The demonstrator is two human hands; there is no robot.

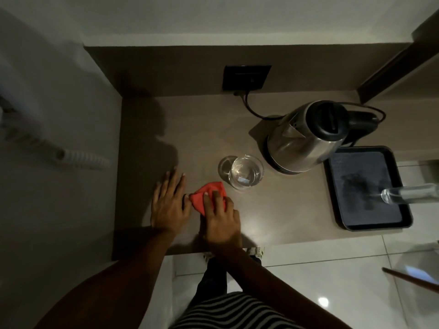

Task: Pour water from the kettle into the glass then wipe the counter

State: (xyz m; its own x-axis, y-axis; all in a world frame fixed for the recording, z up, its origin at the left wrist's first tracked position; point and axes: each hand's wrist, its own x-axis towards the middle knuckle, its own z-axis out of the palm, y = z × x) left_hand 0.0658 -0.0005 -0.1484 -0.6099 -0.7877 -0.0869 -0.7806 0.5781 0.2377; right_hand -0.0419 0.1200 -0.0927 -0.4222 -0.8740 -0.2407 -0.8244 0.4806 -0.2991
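Note:
A steel kettle (306,138) with a black lid and handle stands on its base at the back right of the brown counter (285,210). In front of it, to the left, a clear glass (245,172) holds water. A red cloth (210,194) lies on the counter just left of the glass. My right hand (219,222) presses flat on the cloth, fingers spread over it. Beside it to the left, my left hand (167,206) rests flat on the bare counter, its thumb touching the cloth's left corner.
A black tray (337,181) sits at the counter's right end, with a clear bottle (408,194) lying over it. The kettle's cord (251,108) runs to a black wall socket (245,78). A wall borders the counter on the left; tiled floor lies below.

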